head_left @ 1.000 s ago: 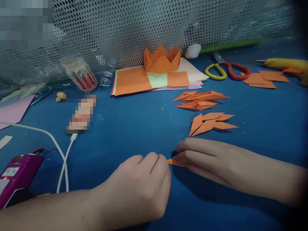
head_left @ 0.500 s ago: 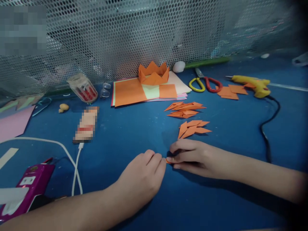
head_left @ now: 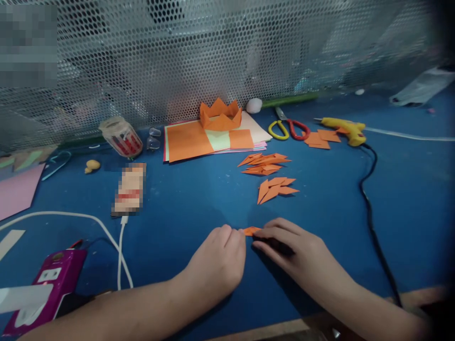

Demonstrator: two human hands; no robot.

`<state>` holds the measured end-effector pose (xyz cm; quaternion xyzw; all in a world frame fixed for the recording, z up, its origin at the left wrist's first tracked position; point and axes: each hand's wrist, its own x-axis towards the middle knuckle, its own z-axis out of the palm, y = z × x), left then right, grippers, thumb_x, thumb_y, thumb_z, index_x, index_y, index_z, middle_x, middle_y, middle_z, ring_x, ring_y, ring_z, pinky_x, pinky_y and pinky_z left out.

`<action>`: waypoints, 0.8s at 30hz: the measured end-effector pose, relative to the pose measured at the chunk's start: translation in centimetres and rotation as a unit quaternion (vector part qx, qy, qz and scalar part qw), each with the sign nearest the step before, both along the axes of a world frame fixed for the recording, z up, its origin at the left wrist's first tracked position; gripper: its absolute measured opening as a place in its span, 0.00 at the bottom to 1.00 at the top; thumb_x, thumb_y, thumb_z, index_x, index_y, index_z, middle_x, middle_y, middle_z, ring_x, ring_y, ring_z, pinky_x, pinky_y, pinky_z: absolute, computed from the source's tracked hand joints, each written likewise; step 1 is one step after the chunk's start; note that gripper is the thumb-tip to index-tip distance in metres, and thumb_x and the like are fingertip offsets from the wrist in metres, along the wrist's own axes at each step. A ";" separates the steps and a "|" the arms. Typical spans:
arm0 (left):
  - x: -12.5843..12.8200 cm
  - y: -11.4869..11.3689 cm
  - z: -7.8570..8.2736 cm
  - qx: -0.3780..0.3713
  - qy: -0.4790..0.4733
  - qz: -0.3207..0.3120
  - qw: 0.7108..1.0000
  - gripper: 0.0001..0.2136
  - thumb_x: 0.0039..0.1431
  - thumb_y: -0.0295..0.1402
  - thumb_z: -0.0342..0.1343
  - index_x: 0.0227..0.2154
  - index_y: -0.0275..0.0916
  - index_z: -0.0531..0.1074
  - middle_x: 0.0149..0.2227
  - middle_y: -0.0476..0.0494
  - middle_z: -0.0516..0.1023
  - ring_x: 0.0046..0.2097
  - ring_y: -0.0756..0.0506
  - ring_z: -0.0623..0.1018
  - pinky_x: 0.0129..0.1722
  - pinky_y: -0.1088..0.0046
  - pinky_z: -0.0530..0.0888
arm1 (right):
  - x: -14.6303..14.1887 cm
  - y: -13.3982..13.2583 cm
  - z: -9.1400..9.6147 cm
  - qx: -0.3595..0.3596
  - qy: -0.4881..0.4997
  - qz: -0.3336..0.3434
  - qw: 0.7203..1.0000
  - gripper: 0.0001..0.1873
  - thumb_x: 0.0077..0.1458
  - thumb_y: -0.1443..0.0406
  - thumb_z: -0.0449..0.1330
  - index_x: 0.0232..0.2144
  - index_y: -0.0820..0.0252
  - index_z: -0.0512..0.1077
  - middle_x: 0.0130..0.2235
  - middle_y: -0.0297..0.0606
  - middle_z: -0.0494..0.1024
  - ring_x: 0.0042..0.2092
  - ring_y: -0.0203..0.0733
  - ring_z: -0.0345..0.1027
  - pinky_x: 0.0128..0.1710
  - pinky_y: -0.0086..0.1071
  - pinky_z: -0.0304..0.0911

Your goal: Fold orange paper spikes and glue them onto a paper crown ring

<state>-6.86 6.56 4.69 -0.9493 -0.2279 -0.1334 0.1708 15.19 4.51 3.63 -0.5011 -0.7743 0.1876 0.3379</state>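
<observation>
Between my two hands is a small folded piece of orange paper (head_left: 252,231), mostly covered by fingers. My left hand (head_left: 222,255) is closed, pinching its left end low over the blue table (head_left: 185,199). The fingertips of my right hand (head_left: 293,244) close on its right end. Just beyond lie several pointed orange folded pieces (head_left: 277,188) in a loose group. Behind them a second group of folded orange pieces (head_left: 265,163) rests on the table.
At the back, an orange paper crown (head_left: 221,116) sits on coloured paper sheets (head_left: 188,142). Scissors (head_left: 279,130), orange squares (head_left: 322,139) and a yellow glue gun (head_left: 344,128) lie to the right. On the left are a jar (head_left: 121,137), a phone (head_left: 130,189) and a purple power strip (head_left: 53,284).
More of the orange paper shows between my hands. My right hand has drawn slightly away from the left, its forearm now angled toward the table's front edge. The view has shifted a little.
</observation>
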 end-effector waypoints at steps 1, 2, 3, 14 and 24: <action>0.0 -0.1 -0.1 0.003 -0.003 0.001 1.000 0.14 0.67 0.15 0.46 0.39 0.26 0.78 0.34 0.36 0.80 0.32 0.42 0.77 0.30 0.67 0.73 | -0.4 -0.1 0.0 -0.013 0.002 -0.020 1.000 0.12 0.71 0.60 0.60 0.36 0.53 0.81 0.34 0.37 0.82 0.32 0.39 0.79 0.32 0.30 0.75; 0.0 -0.1 -0.1 0.007 -0.005 0.003 1.000 0.14 0.68 0.15 0.46 0.41 0.25 0.78 0.34 0.36 0.80 0.32 0.42 0.77 0.30 0.67 0.73 | -0.7 -0.1 -0.1 -0.026 0.004 -0.039 0.999 0.11 0.70 0.59 0.60 0.35 0.53 0.80 0.33 0.36 0.81 0.30 0.40 0.78 0.30 0.30 0.74; 0.0 -0.2 -0.1 0.010 -0.007 0.004 1.000 0.14 0.69 0.15 0.46 0.43 0.24 0.78 0.34 0.36 0.80 0.32 0.42 0.77 0.31 0.67 0.74 | -1.0 -0.1 -0.1 -0.036 0.005 -0.057 0.998 0.12 0.69 0.58 0.61 0.34 0.54 0.79 0.31 0.35 0.80 0.29 0.40 0.76 0.28 0.31 0.73; -0.2 -0.3 0.0 -0.004 0.000 0.024 1.000 0.14 0.70 0.16 0.48 0.49 0.25 0.78 0.35 0.41 0.81 0.34 0.44 0.77 0.34 0.69 0.75 | -2.1 -0.1 -1.2 -0.067 0.043 -0.114 0.990 0.16 0.69 0.56 0.57 0.31 0.54 0.76 0.36 0.40 0.74 0.37 0.46 0.76 0.40 0.39 0.75; -0.5 -0.9 -0.3 -0.003 -0.006 0.017 1.000 0.16 0.69 0.15 0.47 0.52 0.21 0.78 0.43 0.33 0.85 0.40 0.42 0.81 0.41 0.66 0.77 | -2.3 0.1 -0.6 -0.075 0.033 -0.107 0.991 0.14 0.67 0.59 0.57 0.29 0.54 0.74 0.36 0.40 0.75 0.37 0.46 0.77 0.39 0.38 0.75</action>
